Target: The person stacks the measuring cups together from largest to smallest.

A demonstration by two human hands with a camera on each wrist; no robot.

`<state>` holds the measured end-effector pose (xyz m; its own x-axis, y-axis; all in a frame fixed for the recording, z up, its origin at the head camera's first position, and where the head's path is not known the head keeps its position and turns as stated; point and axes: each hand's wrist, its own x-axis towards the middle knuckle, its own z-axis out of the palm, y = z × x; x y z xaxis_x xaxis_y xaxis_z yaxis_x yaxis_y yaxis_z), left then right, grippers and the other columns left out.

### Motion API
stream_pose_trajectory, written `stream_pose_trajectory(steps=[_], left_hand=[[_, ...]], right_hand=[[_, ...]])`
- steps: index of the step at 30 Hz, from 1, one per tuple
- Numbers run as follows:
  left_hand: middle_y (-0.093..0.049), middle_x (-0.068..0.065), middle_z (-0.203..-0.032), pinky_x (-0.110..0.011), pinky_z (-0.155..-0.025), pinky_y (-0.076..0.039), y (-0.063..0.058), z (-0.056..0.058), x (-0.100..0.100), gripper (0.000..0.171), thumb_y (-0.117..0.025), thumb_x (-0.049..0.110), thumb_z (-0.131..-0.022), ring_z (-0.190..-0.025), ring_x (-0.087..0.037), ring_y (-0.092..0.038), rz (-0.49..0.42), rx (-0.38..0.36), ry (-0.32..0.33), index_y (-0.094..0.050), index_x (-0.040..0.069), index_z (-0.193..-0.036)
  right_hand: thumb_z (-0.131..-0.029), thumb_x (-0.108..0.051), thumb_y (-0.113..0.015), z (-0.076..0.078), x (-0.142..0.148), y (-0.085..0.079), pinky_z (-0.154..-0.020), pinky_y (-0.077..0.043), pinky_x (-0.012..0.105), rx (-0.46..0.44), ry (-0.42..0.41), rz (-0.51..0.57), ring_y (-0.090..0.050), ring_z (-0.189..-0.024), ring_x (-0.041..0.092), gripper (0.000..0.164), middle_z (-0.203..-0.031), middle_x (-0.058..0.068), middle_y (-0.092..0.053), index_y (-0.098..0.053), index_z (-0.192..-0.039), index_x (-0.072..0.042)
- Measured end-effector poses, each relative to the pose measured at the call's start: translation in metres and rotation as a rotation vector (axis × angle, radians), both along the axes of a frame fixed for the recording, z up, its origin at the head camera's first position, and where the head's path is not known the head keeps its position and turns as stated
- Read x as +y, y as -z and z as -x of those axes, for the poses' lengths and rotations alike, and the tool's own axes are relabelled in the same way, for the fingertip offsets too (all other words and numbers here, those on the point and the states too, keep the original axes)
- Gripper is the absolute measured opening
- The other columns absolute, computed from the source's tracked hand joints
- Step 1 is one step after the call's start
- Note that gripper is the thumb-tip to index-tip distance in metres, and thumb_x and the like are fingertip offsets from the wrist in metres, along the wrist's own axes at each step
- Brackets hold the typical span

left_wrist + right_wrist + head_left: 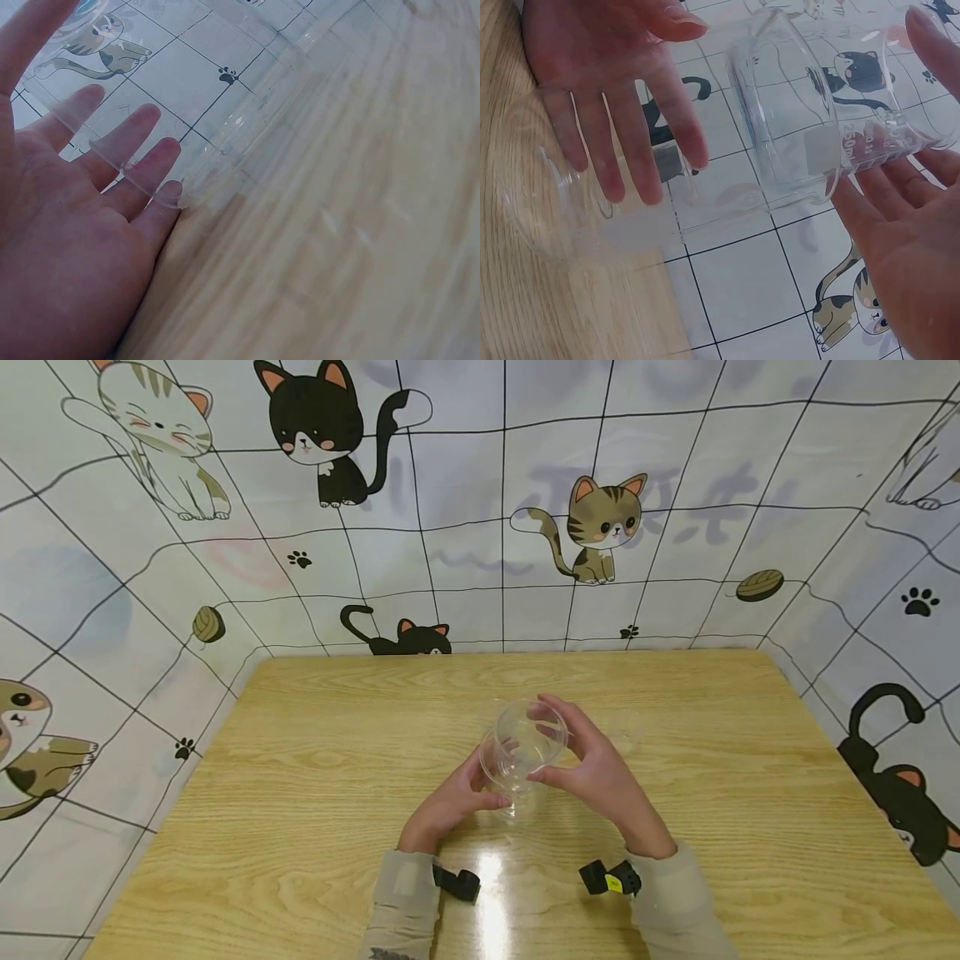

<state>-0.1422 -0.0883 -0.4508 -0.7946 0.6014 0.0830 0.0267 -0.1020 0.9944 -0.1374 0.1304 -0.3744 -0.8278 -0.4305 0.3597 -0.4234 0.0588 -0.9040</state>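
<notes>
My right hand (600, 768) curls round the clear beakers (528, 747) at their upper right, thumb nearer me and fingers beyond, while my left hand (453, 797) cups their lower left, fingers spread, both sleeved forearms (405, 906) slanting in from their near side.

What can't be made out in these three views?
Marked beaker: most print is blurred in the right wrist view; only "250" reads fairly clearly.
Gap between it and the other vessel: overlapping see-through walls in the head view hide whether they touch.
Left hand: thumb tip cut off by the left wrist view's top edge.
Right hand: partly cut off by the right wrist view's right edge.
</notes>
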Motion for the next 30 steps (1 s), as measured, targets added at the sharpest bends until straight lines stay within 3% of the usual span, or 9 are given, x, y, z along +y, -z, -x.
stream_pose_trajectory(steps=[6, 12, 16, 25, 30], left_hand=[[-0.025, 0.001, -0.145, -0.039, -0.105, -0.018, 0.000, -0.001, 0.000, 0.085, -0.069, 0.009, -0.077, -0.132, -0.016, -0.020, 0.012, 0.008, -0.023, -0.018, 0.031, -0.141], [-0.025, 0.002, -0.144, -0.039, -0.105, -0.019, 0.000, 0.000, 0.000, 0.085, -0.069, 0.011, -0.077, -0.132, -0.017, -0.020, 0.024, 0.020, -0.021, -0.017, 0.030, -0.142], [-0.025, 0.001, -0.145, -0.038, -0.105, -0.018, 0.000, -0.001, -0.001, 0.087, -0.069, 0.010, -0.077, -0.132, -0.016, -0.020, 0.022, 0.023, -0.015, -0.015, 0.026, -0.143], [-0.027, -0.007, -0.143, -0.042, -0.104, -0.019, 0.000, -0.002, -0.001, 0.086, -0.070, 0.011, -0.076, -0.131, -0.021, -0.022, 0.016, 0.020, -0.022, -0.017, 0.024, -0.143], [-0.027, -0.010, -0.143, -0.042, -0.103, -0.022, 0.000, -0.001, -0.001, 0.082, -0.069, 0.011, -0.078, -0.131, -0.021, -0.023, 0.003, 0.014, -0.005, -0.020, 0.023, -0.142]], right_hand=[[-0.068, 0.001, -0.074, -0.003, -0.002, -0.004, -0.099, -0.031, 0.031, -0.018, -0.011, -0.019, -0.037, -0.122, 0.027, 0.083, -0.130, 0.011, -0.042, -0.030, -0.136, -0.008], [-0.068, 0.005, -0.072, -0.010, -0.005, -0.017, -0.099, -0.027, 0.049, -0.046, -0.015, -0.032, -0.036, -0.121, 0.032, 0.079, -0.129, 0.017, -0.041, -0.029, -0.134, 0.000], [-0.068, -0.001, -0.075, -0.008, -0.004, -0.012, -0.100, -0.022, 0.053, -0.043, 0.010, -0.068, -0.033, -0.124, 0.029, 0.079, -0.129, 0.012, -0.043, -0.032, -0.133, -0.005], [-0.067, -0.028, -0.078, 0.004, 0.000, 0.014, -0.100, -0.019, 0.054, -0.031, 0.071, -0.201, -0.024, -0.130, 0.016, 0.085, -0.129, -0.010, -0.043, -0.030, -0.138, -0.026], [-0.066, -0.032, -0.078, 0.004, 0.000, 0.017, -0.098, -0.022, 0.057, -0.039, 0.083, -0.230, -0.026, -0.129, 0.016, 0.083, -0.128, -0.014, -0.043, -0.034, -0.136, -0.027]])
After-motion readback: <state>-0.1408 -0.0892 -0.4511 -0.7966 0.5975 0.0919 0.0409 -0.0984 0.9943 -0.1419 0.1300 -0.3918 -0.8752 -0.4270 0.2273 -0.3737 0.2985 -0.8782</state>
